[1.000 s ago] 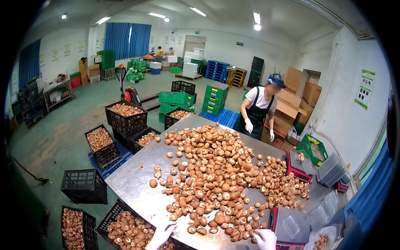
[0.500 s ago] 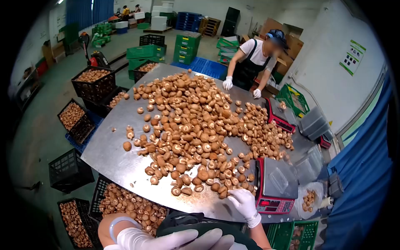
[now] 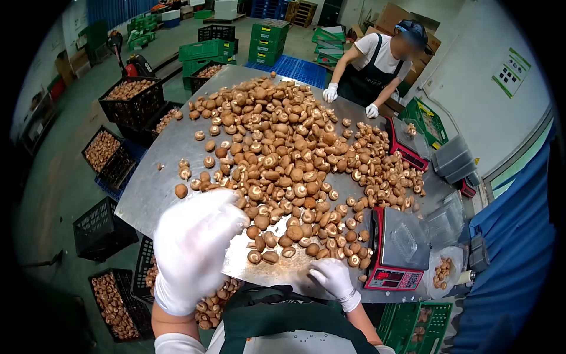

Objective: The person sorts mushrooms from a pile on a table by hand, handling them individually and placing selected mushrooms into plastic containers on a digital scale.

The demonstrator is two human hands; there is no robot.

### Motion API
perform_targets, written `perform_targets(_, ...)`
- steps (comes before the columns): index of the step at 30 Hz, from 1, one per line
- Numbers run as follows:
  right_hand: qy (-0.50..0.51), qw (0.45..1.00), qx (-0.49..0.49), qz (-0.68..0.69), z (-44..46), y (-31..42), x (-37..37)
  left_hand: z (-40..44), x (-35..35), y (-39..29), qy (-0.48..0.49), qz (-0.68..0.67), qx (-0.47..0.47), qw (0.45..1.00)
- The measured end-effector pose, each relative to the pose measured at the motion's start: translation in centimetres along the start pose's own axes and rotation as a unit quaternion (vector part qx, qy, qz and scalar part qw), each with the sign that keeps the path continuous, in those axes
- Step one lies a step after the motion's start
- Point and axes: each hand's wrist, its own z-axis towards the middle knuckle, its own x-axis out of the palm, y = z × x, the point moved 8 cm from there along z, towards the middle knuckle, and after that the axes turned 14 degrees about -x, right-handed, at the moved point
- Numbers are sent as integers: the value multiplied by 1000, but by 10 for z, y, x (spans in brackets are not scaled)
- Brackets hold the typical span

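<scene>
The left hand (image 3: 197, 242) has just come up. Half a second ago it was low, in front of the person's body. Now it looks big and close, over the near left edge of the counter (image 3: 153, 189). It is blurry, with its fingers bent, and I cannot tell if it holds a thing.

The right hand (image 3: 334, 278) has moved less. It is at the near edge of the counter, with its fingers loose and a bit apart. I see no mushroom in it. It is just beside the near end of the heap and left of the near scale (image 3: 404, 242).

The mushrooms (image 3: 289, 153) lie in a big heap on the middle of the counter, and the heap looks much the same. So the left hand seems to be up off the heap, and only the right is right by it. More mushrooms sit in the black crate (image 3: 144, 268) below the left hand.

Across the counter, a worker (image 3: 380, 65) who stood back one second ago now leans in, with both gloves at the edge.
</scene>
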Motion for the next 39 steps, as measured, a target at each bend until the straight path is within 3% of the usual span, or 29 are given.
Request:
perform_targets(3,26,999,19,17,-3,-14,17,-61,34,124,-9,-15,-232,973)
perform_targets(6,46,993,48,97,22,-29,38,-160,96,233,30,-57,-435,898)
perform_targets(7,28,992,42,119,42,-30,43,-175,108,241,45,9,-408,912)
perform_targets(8,9,989,34,141,65,-31,50,-200,124,251,72,3,-437,897)
perform_targets(12,-6,999,-34,-12,141,-34,111,-225,168,231,125,82,-384,911)
perform_targets(16,191,960,-15,-203,161,-20,174,-230,184,218,146,128,-349,917)
perform_targets(19,158,981,-46,-99,145,-22,161,-236,180,217,155,98,-357,916)
perform_targets(21,79,991,-43,97,136,-26,147,-238,178,215,166,84,-342,921)
perform_targets(22,79,991,-43,95,136,-25,136,-239,177,215,165,82,-341,922)
perform_targets(23,44,948,52,309,131,-30,126,-243,176,217,155,14,-384,910)
perform_targets(24,5,850,146,506,123,-35,124,-247,174,218,147,-55,-424,892)
perform_targets(25,1,815,141,561,122,-39,125,-253,176,221,168,-105,-461,865)
perform_targets(26,-34,670,220,708,109,-40,135,-268,184,228,182,-201,-537,799)
perform_targets(28,-75,568,215,791,102,-37,127,-280,190,228,158,-396,-606,672)
perform_targets(29,-91,540,215,809,100,-35,124,-284,192,227,173,-442,-624,621)
perform_targets(30,-93,540,217,808,96,-36,126,-285,190,224,175,-442,-625,619)
perform_targets(32,-96,495,224,834,89,-31,133,-275,179,206,146,-546,-638,523)
perform_targets(34,-63,546,243,799,82,-12,132,-274,173,201,148,-552,-634,521)
perform_targets(36,70,624,265,732,71,17,144,-285,158,211,122,-544,-636,534)
perform_targets(38,145,637,254,713,54,31,153,-289,133,220,99,-500,-636,580)
perform_targets(39,126,701,235,662,54,22,147,-294,120,227,89,-482,-639,592)
